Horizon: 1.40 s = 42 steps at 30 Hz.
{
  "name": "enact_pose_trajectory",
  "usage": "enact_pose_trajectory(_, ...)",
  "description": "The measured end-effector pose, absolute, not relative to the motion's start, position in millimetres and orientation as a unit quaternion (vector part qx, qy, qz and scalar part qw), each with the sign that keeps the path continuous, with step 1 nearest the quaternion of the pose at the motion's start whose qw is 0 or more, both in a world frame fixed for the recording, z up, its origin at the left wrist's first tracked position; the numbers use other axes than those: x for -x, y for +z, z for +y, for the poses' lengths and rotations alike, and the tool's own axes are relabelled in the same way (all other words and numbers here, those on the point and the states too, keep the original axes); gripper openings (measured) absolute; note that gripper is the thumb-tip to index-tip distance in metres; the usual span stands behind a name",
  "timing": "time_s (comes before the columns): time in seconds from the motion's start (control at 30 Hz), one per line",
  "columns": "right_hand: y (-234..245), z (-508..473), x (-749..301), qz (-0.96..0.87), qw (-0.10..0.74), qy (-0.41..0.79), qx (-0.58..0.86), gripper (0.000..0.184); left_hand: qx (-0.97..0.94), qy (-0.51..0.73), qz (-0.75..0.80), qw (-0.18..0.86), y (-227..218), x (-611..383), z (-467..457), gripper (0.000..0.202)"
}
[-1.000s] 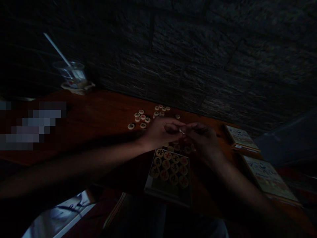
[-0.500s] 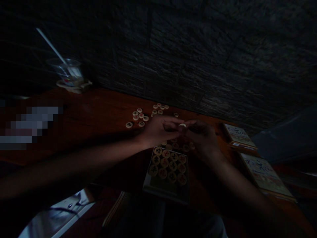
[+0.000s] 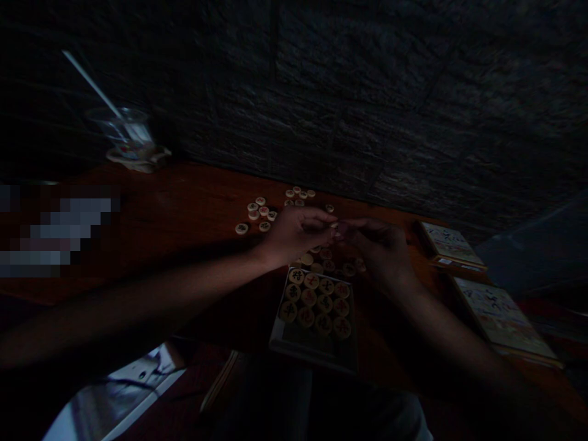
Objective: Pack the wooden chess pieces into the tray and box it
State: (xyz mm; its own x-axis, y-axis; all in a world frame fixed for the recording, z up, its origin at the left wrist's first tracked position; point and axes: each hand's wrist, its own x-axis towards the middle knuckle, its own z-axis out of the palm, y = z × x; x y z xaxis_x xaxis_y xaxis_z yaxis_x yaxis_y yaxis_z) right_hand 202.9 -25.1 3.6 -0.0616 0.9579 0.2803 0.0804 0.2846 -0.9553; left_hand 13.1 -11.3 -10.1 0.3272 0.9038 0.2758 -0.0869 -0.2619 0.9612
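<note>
Item, left hand (image 3: 294, 236): hanging above the middle of the table (image 3: 184, 214); thumb and fingers pinching a small pale disc (image 3: 334, 225) from one side.

Item, right hand (image 3: 386, 251): meeting the left at the fingertips; its thumb and fingers pinching the same disc from the other side. The disc is showing only in part, its face not readable.

Item, shallow box (image 3: 298, 347): lying on the table nearer the wearer than the hands, below them in view. It is holding twelve round pieces (image 3: 324, 304) in three rows of four, marked with red or black characters; the strip nearest the wearer is showing its bare floor.

Item, loose pieces (image 3: 327, 266): lying just beyond the box, partly under the hands.

Item, further pieces: one cluster (image 3: 263, 211) sitting to the left of the hands, a second cluster (image 3: 300, 194) near the wall (image 3: 331, 92), and a single piece (image 3: 329, 208) standing apart to the right of the second.

Item, two flat cases with printed covers, one (image 3: 450, 243) lying beyond the other (image 3: 503, 315), at the table's right.

Item, clear cup (image 3: 124, 130) with a pale straw (image 3: 92, 82): resting on a pale base (image 3: 138, 160) at the far left.
</note>
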Motion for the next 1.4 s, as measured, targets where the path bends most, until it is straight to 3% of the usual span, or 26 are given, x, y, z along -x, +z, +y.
enact_pose_trajectory(0.3, 1.1, -25.2, -201.9, -0.581, 0.515, 0.447, 0.443, 0.032, -0.678, 0.487, 0.303, 0.461, -10.9, -16.1, -17.5, 0.030)
enact_pose_trajectory(0.53, 3.4, -21.1, -207.5, -0.558, 0.505, 0.517, 0.408, 0.027, -0.592, 0.480, 0.296, 0.576, -8.4, -13.2, -12.1, 0.039)
enact_pose_trajectory(0.73, 1.4, -20.9, -207.4, -0.583, 0.521, 0.484, 0.393, 0.027, -0.563, 0.478, 0.298, 0.605, -7.4, -12.8, -11.3, 0.034)
enact_pose_trajectory(1.13, 3.7, -22.5, -202.0, -0.560, 0.524, 0.486, 0.419, 0.033, -0.607, 0.474, 0.291, 0.567, -4.6, -15.2, -14.9, 0.028)
enact_pose_trajectory(1.4, 3.0, -22.1, -203.4, -0.542, 0.516, 0.502, 0.434, 0.038, -0.648, 0.485, 0.295, 0.508, -8.4, -13.6, -13.8, 0.034)
